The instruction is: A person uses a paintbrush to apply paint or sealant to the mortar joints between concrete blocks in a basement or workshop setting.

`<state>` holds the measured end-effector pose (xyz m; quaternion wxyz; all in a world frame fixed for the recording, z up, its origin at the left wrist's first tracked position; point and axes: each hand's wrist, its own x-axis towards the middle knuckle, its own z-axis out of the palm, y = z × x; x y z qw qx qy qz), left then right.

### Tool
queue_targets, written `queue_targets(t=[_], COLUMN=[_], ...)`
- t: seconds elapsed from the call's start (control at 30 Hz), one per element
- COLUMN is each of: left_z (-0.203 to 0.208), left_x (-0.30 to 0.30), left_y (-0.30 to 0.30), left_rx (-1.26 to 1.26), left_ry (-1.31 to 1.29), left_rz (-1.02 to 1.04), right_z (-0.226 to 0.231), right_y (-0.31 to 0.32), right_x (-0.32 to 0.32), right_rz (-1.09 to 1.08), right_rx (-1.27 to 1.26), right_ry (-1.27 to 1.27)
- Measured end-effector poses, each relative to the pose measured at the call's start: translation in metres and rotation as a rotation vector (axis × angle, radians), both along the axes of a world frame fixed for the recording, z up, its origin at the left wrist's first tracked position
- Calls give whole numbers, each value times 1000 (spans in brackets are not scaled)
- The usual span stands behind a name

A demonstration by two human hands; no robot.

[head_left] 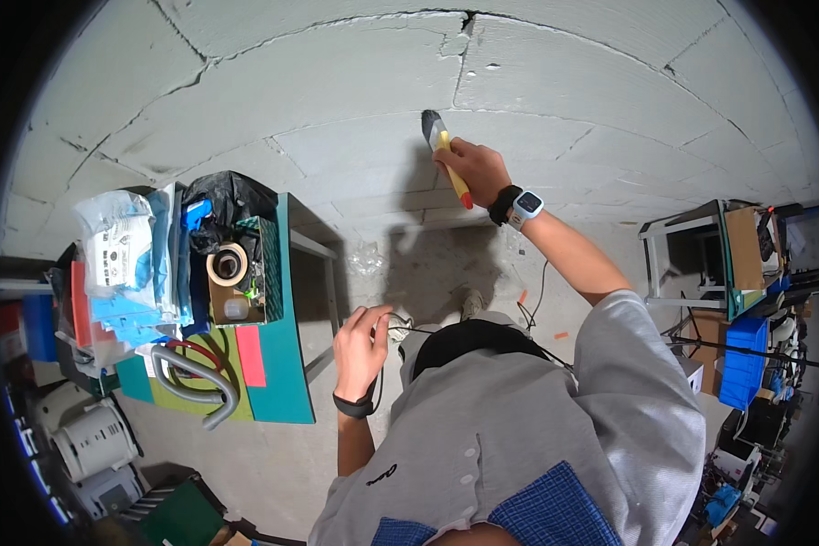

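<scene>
A paintbrush with dark bristles, a metal ferrule and a yellow handle with a red end is held in my right hand, its fingers closed round the handle. The bristles are at the pale grey block wall, just below a horizontal joint; whether they touch it I cannot tell. Cracks and joint lines run across the wall. Lower down, my left hand hangs in front of my body, fingers loosely bent and nothing visible in them. A thin dark cord passes close to it.
To the left, a green-topped table carries plastic-wrapped packs, a tape roll in a box and a grey hose. A blue bin and a shelf stand right. Cables and scraps lie on the floor.
</scene>
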<state>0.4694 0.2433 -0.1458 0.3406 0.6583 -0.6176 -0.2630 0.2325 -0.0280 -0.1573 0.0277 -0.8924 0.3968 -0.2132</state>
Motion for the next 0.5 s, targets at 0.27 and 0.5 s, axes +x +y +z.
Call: queue_targets(t=[0.27,0.5], left_z=[1,10], left_x=[-12,-31], left_y=[5,-3], left_rx=[98,98], left_ry=[-61,-67], left_rz=[56,43], right_z=[-4,-17], right_y=[-4,2], right_x=[-90,-91], right_rz=[-147,-50], right_rx=[-125,-118], right_ry=[28,-76])
